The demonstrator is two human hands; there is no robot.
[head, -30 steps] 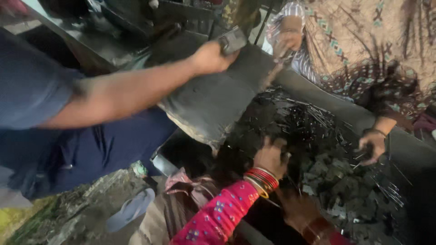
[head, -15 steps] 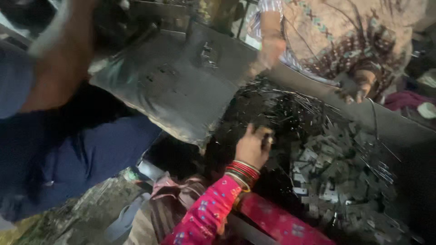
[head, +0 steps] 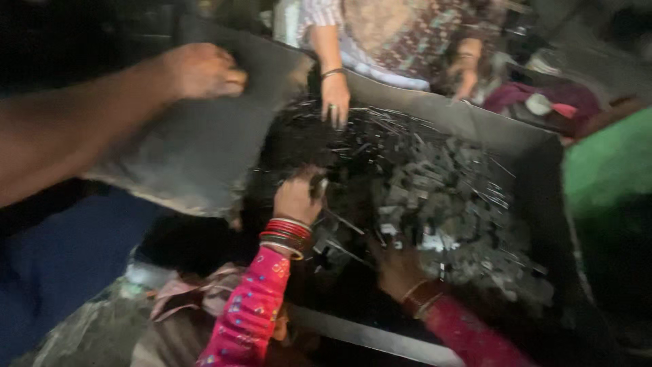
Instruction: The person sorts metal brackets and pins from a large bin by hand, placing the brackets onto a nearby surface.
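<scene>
A heap of small dark metal pieces (head: 435, 204), mixed with thin wire-like strips, fills a large grey metal tray (head: 475, 126) and lies thickest toward its middle and far side. The left hand (head: 297, 197), in a pink patterned sleeve with red bangles at the wrist, rests on the heap near the tray's left edge, fingers curled down into the pieces; what they pinch cannot be told. The right hand (head: 397, 268), also bangled, lies lower on the heap near the tray's near edge, dark and blurred, so whether it is spread or closed cannot be told.

Over the tray's left edge a grey sack (head: 197, 146) is tilted toward the heap, gripped at its top by another person's hand (head: 200, 71) on a bare forearm. At the far edge a third person's hand (head: 335, 98), with a thin bracelet, hangs with fingers down, touching the pieces. Green cloth (head: 608, 163) shows beyond the tray's right edge.
</scene>
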